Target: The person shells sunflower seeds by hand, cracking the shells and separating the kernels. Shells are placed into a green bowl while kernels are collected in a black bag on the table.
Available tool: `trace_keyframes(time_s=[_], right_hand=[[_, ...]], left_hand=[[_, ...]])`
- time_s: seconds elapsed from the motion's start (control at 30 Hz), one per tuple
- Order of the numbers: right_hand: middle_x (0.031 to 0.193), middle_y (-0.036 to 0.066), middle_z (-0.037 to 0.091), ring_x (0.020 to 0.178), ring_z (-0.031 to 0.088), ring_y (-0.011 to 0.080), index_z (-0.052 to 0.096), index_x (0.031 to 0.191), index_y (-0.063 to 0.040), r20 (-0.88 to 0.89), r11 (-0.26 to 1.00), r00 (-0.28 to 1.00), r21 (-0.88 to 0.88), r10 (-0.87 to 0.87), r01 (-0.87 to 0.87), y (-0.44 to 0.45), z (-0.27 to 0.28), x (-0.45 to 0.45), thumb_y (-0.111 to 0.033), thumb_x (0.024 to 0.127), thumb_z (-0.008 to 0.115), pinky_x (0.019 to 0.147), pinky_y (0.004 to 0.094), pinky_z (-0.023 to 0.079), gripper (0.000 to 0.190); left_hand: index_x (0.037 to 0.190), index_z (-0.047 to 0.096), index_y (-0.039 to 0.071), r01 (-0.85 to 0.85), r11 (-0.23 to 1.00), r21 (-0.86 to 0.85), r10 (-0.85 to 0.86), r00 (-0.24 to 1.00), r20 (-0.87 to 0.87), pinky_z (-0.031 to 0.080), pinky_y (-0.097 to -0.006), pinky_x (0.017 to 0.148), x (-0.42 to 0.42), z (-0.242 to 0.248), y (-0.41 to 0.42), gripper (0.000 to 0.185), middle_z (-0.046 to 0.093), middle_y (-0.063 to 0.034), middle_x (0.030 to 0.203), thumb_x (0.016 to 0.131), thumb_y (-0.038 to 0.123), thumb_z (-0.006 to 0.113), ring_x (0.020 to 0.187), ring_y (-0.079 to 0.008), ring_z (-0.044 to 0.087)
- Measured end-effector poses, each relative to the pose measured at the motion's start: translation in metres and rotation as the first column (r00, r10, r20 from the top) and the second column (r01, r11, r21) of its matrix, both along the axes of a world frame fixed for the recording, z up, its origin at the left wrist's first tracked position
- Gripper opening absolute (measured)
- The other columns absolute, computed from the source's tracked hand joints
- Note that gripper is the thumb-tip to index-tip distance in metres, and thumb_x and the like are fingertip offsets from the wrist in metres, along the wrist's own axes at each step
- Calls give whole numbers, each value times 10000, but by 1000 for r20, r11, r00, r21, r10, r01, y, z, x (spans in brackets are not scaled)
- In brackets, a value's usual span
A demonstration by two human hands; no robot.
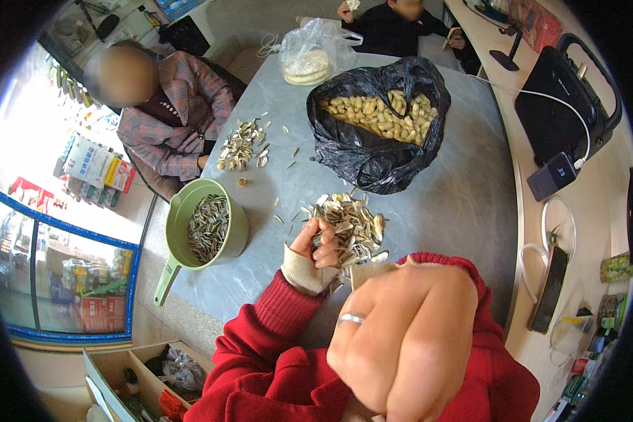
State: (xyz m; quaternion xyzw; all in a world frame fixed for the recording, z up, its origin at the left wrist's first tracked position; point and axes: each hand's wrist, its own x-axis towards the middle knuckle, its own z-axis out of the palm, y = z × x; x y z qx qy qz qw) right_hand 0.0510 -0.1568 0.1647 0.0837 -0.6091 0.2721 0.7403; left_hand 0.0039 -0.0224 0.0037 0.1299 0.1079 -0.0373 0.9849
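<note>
My left hand (319,243) rests by the near left edge of a pile of sunflower seed shells (356,224), its fingers curled; whether something is inside them is hidden. My right hand (409,327), with a ring on one finger, is raised close to the camera, fingers bent toward my face and their tips mostly hidden. To the left stands a green plastic pot with a handle (240,227), partly filled with striped sunflower seeds (209,229). Beyond the shells, a black plastic bag (369,163) lies open with unshelled peanuts (380,113) in it.
Across the grey table (453,211), another shell pile (242,145) lies near a seated person (174,116). A clear bag of round flat breads (306,66) stands at the far edge. Another person (385,26) sits beyond. A power bank (553,176) rests on the right counter. An open drawer (132,369) is lower left.
</note>
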Motion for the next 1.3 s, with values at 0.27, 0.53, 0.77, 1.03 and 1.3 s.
trace_keyframes(time_s=[0.27,0.53,0.77,1.03,1.3], right_hand=[[709,94,556,632,572,246,577,782,-6,777,141,140,-66,-614,988,-11,5,74,-56,787,623,550,333,443,68],[787,163,589,756,589,362,570,836,-21,965,-22,-164,163,-204,986,4,-40,94,-145,824,539,661,424,463,128],[817,128,624,780,606,321,604,812,-33,987,105,-21,38,-157,994,23,-56,87,-160,798,574,684,402,479,131],[914,120,598,894,597,322,620,906,-59,992,115,-88,98,-88,989,35,-73,79,-106,773,609,774,402,476,141],[934,117,597,925,591,315,621,905,-64,997,140,-66,70,-32,988,41,-76,77,-76,752,622,818,404,465,154]], left_hand=[[931,540,82,-59,997,-56,55,996,-69,274,-182,393,0,4,0,192,515,-6,752,973,247,450,503,-58,355],[1232,455,-15,-390,913,-115,391,920,-19,446,-366,985,4,4,-1,394,512,-170,1260,933,232,523,1174,-271,508],[1392,331,13,-313,948,-54,317,937,144,334,-396,1078,2,13,3,587,418,-146,1391,950,383,441,1275,-286,411],[1375,332,7,-196,970,-144,234,916,326,299,-389,1090,5,3,3,578,436,-162,1371,974,425,330,1274,-295,414],[1353,345,-8,-220,968,-122,244,937,249,309,-394,1083,3,-4,3,555,448,-196,1349,982,404,324,1269,-291,422]])
